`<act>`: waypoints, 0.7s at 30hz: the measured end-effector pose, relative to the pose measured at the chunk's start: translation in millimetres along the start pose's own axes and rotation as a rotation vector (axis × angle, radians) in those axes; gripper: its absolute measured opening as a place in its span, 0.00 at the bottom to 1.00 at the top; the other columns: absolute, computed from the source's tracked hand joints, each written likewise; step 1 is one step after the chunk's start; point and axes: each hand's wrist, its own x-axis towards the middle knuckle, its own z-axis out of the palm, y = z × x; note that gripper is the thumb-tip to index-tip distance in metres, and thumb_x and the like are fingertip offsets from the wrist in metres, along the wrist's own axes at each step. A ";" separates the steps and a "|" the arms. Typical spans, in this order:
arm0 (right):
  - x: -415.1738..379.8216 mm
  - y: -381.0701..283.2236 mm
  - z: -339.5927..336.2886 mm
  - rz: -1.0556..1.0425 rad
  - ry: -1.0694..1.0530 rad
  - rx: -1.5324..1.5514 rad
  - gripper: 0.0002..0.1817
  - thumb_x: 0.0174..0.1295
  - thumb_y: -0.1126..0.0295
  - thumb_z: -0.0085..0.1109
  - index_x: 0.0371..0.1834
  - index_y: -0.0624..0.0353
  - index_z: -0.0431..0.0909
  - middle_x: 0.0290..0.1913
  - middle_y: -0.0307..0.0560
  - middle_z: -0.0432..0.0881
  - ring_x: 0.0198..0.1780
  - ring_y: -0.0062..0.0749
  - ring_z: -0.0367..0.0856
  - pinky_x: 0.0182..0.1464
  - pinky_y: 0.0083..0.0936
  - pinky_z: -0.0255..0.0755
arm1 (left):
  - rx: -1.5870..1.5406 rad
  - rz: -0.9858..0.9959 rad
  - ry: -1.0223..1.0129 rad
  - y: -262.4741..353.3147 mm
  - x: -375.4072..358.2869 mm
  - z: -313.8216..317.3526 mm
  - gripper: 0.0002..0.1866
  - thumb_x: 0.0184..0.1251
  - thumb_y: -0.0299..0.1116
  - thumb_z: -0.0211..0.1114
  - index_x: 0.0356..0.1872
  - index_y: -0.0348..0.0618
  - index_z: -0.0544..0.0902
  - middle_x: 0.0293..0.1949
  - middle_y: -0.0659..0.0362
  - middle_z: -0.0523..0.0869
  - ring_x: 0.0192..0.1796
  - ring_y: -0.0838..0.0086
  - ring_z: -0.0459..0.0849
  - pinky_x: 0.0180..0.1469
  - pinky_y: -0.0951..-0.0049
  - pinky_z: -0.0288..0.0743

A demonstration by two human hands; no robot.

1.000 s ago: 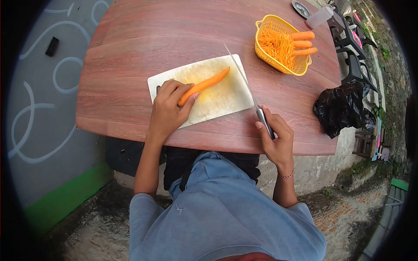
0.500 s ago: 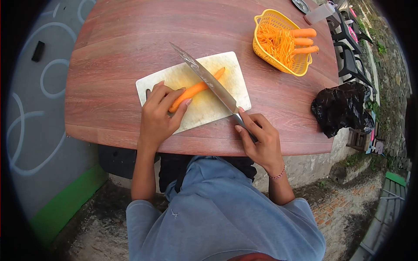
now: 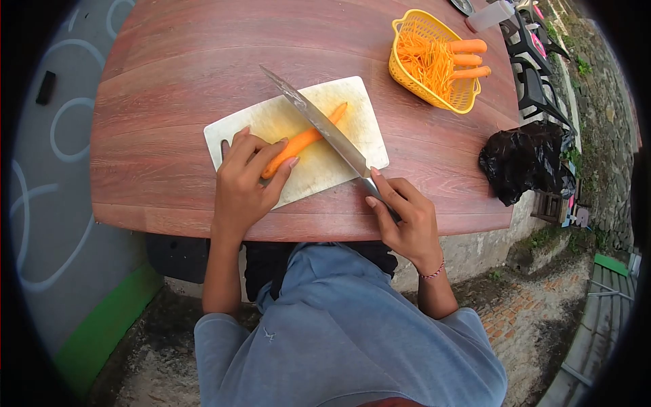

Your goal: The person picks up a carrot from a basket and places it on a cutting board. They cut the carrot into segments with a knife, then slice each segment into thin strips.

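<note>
At the left end of the cutting board (image 3: 352, 98), left hand (image 3: 245, 178): thumb and fingers partly closed about the near end of a peeled carrot (image 3: 295, 150), which lies slantwise on the board. Knife (image 3: 325, 125): blade angled across the carrot, tip past the board's far edge. Right hand (image 3: 407, 220) closed round the knife handle, just off the board's near right corner. Beyond the board's right side, on the worktop (image 3: 203, 54): yellow basket (image 3: 434, 100), shredded carrot (image 3: 424, 64) and three whole carrots (image 3: 468, 60) inside. Black plastic bag (image 3: 522, 159) farther right.

Left hand (image 3: 245, 182) grips carrot (image 3: 302, 142) on board (image 3: 322, 175); right hand (image 3: 411, 218) holds knife (image 3: 340, 143).
</note>
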 end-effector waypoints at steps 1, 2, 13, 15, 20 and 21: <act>0.1 -0.6 0.0 0.005 -0.006 -0.007 0.28 0.65 0.77 0.73 0.71 0.59 0.84 0.47 0.54 0.88 0.41 0.45 0.90 0.43 0.37 0.83 | -0.001 -0.020 -0.015 1.1 -0.1 -0.7 0.14 0.63 0.25 0.80 0.49 0.35 0.92 0.36 0.52 0.87 0.40 0.58 0.88 0.74 0.44 0.76; 0.2 -1.5 0.4 0.007 -0.005 -0.011 0.28 0.65 0.77 0.73 0.71 0.59 0.84 0.47 0.54 0.88 0.41 0.45 0.90 0.43 0.37 0.83 | -0.006 -0.018 -0.015 1.2 -0.2 -0.9 0.14 0.63 0.25 0.80 0.49 0.35 0.92 0.36 0.52 0.87 0.40 0.58 0.88 0.74 0.44 0.76; -4.7 -10.3 26.5 0.024 0.104 -0.135 0.27 0.66 0.75 0.73 0.71 0.55 0.85 0.44 0.50 0.87 0.38 0.40 0.89 0.39 0.36 0.82 | -0.019 -0.008 0.019 2.4 -3.3 0.6 0.14 0.63 0.26 0.80 0.48 0.35 0.91 0.37 0.51 0.83 0.38 0.57 0.86 0.72 0.44 0.78; -7.1 -14.1 32.4 0.040 0.131 -0.139 0.27 0.66 0.75 0.73 0.70 0.55 0.85 0.44 0.50 0.87 0.38 0.41 0.89 0.39 0.36 0.82 | -0.016 -0.001 0.012 2.1 -3.3 0.1 0.14 0.64 0.27 0.79 0.49 0.35 0.91 0.37 0.51 0.83 0.38 0.56 0.86 0.72 0.44 0.78; -8.0 -23.2 37.5 0.112 0.187 -0.058 0.26 0.67 0.75 0.73 0.70 0.56 0.86 0.43 0.52 0.87 0.37 0.43 0.88 0.40 0.35 0.81 | -0.012 0.025 0.000 0.8 -2.9 -0.3 0.13 0.66 0.28 0.78 0.49 0.34 0.90 0.37 0.51 0.82 0.40 0.55 0.86 0.71 0.46 0.79; -7.8 -25.0 37.8 0.127 0.187 -0.041 0.26 0.67 0.75 0.72 0.69 0.56 0.86 0.42 0.52 0.87 0.38 0.44 0.88 0.40 0.35 0.81 | -0.015 0.021 0.000 0.1 -3.5 0.4 0.13 0.67 0.29 0.78 0.49 0.34 0.90 0.38 0.51 0.82 0.41 0.55 0.85 0.70 0.46 0.78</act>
